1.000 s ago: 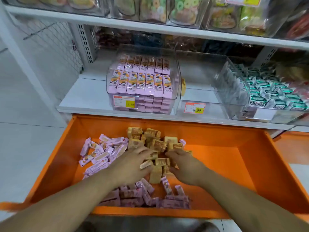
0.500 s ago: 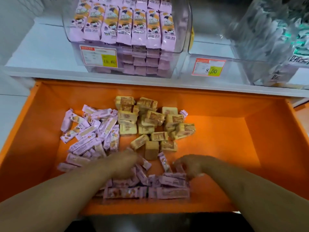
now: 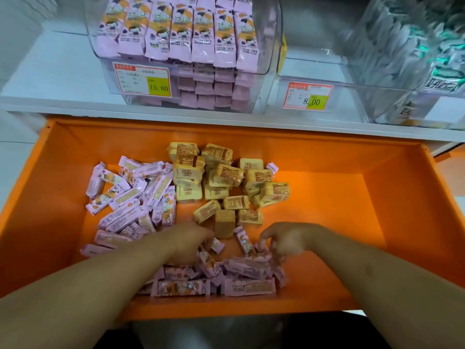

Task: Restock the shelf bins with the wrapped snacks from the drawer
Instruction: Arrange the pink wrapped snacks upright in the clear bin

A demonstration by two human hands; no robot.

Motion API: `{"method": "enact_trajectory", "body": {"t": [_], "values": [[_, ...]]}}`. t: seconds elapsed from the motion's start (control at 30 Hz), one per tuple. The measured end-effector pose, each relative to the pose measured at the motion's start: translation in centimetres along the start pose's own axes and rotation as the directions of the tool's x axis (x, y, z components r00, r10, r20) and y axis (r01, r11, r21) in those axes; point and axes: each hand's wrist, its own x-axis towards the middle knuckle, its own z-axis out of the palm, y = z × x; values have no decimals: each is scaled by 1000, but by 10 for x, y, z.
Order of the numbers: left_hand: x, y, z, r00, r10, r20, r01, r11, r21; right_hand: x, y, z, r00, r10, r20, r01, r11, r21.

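Since 0.5 s ago my view has dipped slightly closer to the drawer, and both hands have stayed low over the near pile instead of the beige packs they worked 1.0 s ago. My left hand lies knuckles-up on the pink wrapped snack bars at the front of the open orange plastic drawer; its fingers curl down into the wrappers, but I cannot tell whether that grip holds anything. My right hand has its fingers curled and pinching at the top of the same pink pile, the grip closing on a wrapper edge. A second spread of pink bars lies toward the drawer's left side, and the beige square wrapped biscuit packs sit heaped toward the back middle. Above, on the white shelf, the clear plastic bin holds rows of the pink bars behind a 15.80 price tag; beside it a clear bin bears an 8.00 price tag.
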Motion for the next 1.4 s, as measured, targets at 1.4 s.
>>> {"method": "enact_trajectory", "body": {"t": [1.4], "values": [[-169,87,-218,789,-275,-550,-265,654,-708,-230,-108,-116,522,-267,-810,752,591,291]]}}
